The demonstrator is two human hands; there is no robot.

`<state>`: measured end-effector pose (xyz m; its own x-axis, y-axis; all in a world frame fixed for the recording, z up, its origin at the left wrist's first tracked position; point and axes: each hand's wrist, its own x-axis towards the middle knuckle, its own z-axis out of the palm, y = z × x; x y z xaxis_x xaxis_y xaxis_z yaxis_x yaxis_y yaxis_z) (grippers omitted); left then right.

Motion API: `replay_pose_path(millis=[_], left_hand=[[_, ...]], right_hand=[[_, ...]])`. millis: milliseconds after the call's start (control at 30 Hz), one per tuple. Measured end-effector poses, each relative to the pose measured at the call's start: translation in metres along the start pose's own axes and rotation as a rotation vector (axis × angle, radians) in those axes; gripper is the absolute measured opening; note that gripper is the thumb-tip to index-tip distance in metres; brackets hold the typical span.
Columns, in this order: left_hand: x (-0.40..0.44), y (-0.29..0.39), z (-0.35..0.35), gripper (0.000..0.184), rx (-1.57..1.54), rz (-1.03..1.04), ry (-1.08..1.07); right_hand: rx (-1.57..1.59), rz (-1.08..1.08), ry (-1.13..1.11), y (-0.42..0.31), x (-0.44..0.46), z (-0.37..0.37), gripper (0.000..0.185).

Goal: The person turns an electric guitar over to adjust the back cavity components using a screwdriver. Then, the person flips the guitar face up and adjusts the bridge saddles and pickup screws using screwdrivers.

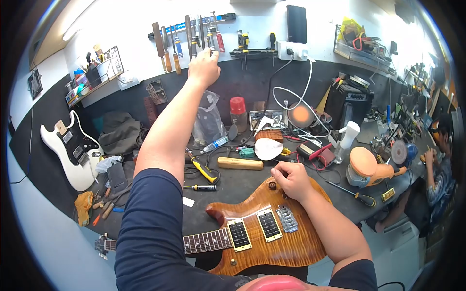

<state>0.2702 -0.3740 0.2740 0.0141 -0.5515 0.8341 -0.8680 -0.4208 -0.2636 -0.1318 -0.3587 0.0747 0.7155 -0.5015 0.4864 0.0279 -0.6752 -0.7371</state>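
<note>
I am watching a person work at a crowded dark tabletop [233, 183]. The brown guitar [298, 252] lies face up in front of them, at the near edge, and its neck [208, 241] runs out under their left arm.

The left hand [204, 68] is up at the tool bar [181, 26] on the wall [131, 29], with its fingers right by the handles. I can't tell if it has hold of one. The right hand [291, 179] sits on the top edge of the brown guitar with its fingers bent in. I can't see if something small is tucked inside.

The job looks part way along to me. The metal bridge [287, 219] and the black boxes with cream frames [239, 234] are in place. I can't make out any strings, so those may be left to do, but I can't be sure.

Now I'll count. There are two guitars, the brown one and a white guitar [80, 177] over on the left. The brown one has two black boxes, one bridge and one knob [272, 185] I can see well; more may hide by the hand. I see one wooden stick [240, 163], one red-topped jar [238, 106], one white pump bottle [347, 137] and one orange sander [363, 161]. The tools on the bar are too bunched to count. One other person [441, 145] sits far off to the right.
</note>
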Motion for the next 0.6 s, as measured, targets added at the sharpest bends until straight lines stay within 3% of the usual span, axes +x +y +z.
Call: replay_pose_path(millis=[133,333,600], left_hand=[[0.003,-0.002,0.011,0.048,-0.078,-0.005,-0.003],[0.004,0.012,0.001,0.048,-0.159,-0.202,-0.135],[0.021,0.010,0.003,0.030,-0.094,-0.313,-0.229]], right_hand=[[-0.028,0.040,-0.020,0.001,0.001,0.001,0.023],[-0.013,0.047,-0.022,-0.002,0.000,0.000,0.023],[-0.039,0.058,-0.058,0.003,0.000,-0.001,0.024]])
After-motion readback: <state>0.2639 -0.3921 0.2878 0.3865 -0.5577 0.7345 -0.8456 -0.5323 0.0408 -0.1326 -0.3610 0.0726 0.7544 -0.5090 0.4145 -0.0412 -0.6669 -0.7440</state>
